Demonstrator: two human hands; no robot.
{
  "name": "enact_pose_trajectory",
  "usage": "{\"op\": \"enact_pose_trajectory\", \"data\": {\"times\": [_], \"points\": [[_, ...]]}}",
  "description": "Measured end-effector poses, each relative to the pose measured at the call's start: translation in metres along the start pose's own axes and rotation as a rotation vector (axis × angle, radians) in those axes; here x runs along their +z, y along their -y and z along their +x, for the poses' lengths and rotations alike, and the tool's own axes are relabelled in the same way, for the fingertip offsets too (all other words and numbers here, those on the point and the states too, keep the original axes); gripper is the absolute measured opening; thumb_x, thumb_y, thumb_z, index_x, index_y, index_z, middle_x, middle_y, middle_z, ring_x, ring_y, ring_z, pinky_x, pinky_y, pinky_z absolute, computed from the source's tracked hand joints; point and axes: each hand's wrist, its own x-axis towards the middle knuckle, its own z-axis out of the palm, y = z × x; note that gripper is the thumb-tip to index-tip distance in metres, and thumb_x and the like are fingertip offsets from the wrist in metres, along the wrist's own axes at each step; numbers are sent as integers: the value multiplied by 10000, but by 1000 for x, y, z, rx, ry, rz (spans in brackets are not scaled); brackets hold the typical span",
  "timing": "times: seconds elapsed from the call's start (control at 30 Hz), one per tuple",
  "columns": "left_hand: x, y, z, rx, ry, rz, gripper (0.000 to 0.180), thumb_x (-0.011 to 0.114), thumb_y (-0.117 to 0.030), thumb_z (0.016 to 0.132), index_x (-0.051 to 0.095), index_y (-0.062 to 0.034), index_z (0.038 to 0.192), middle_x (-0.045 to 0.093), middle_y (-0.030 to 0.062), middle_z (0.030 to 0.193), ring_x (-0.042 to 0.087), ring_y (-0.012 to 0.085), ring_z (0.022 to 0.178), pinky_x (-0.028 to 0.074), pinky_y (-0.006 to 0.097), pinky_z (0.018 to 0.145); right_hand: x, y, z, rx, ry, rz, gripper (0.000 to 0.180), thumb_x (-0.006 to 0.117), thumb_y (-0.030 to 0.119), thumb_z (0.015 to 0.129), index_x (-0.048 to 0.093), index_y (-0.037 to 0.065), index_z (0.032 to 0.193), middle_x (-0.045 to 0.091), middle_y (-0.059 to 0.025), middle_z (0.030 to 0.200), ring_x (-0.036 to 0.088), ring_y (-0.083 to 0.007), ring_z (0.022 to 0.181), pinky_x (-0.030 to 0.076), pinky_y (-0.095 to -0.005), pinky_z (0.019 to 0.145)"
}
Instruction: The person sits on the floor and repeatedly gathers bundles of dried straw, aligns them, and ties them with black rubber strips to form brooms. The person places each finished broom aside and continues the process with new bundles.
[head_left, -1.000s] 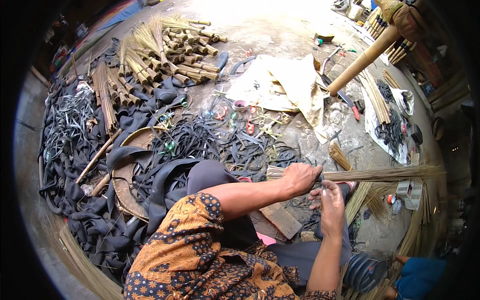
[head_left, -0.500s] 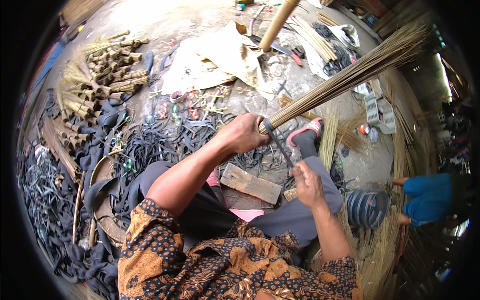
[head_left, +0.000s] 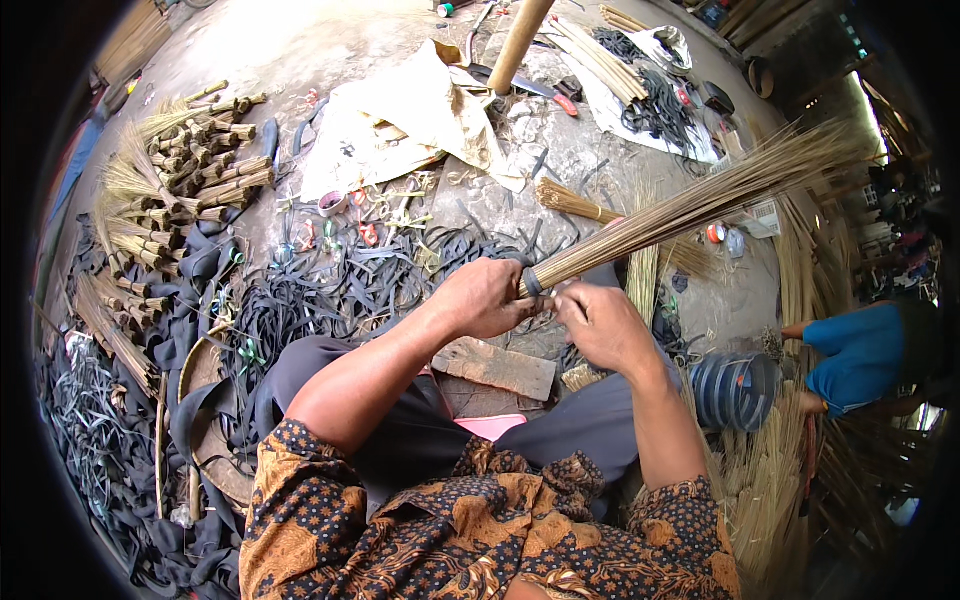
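My left hand (head_left: 486, 299) is closed round the butt end of a long bundle of thin brown sticks, a stick broom (head_left: 640, 226). Its bristly tips fan out toward the upper right. A black rubber strip (head_left: 531, 281) is wound round the bundle just beyond my left fist. Right beside that band, my right hand (head_left: 607, 322) has its fingers pinched together at the underside of the bundle. The strip's free end is mostly hidden by these fingers. A wooden block (head_left: 495, 368) lies on the ground below my hands, between my legs.
Tied stick bundles (head_left: 200, 160) are heaped at the left, above tangled black rubber strips (head_left: 290, 310). A pale sack (head_left: 375, 125) and a red-handled knife (head_left: 545, 90) lie ahead, near an upright pole (head_left: 521, 45). At right are a dark ribbed container (head_left: 735, 390) and another person's blue clothing (head_left: 855, 350).
My right hand has moved up and inward, from pulling the strip out taut to pinching close against the bundle. The broom's tip end has dropped slightly. My left hand keeps its grip.
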Motion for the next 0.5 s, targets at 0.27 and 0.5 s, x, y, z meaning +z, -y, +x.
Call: {"op": "enact_pose_trajectory", "data": {"times": [0.27, 0.5], "points": [[14, 13, 8, -89, -256, 213, 364, 667, -326, 949, 579, -13, 1111, 715, 243, 800, 723, 429, 783, 573, 539, 678, 29, 18, 32, -2, -421, 180, 316, 619, 306, 1030, 636, 1, 947, 713, -219, 778, 732, -366, 738, 546, -465, 654], [23, 21, 13, -63, -340, 285, 253, 677, -314, 913, 720, -66, 927, 729, 193, 797, 731, 407, 744, 580, 519, 646, 31, 31, 55, 22, -225, 250, 319, 648, 354, 1011, 715, 73, 1146, 747, -198, 810, 755, -345, 741, 583, -460, 698]]}}
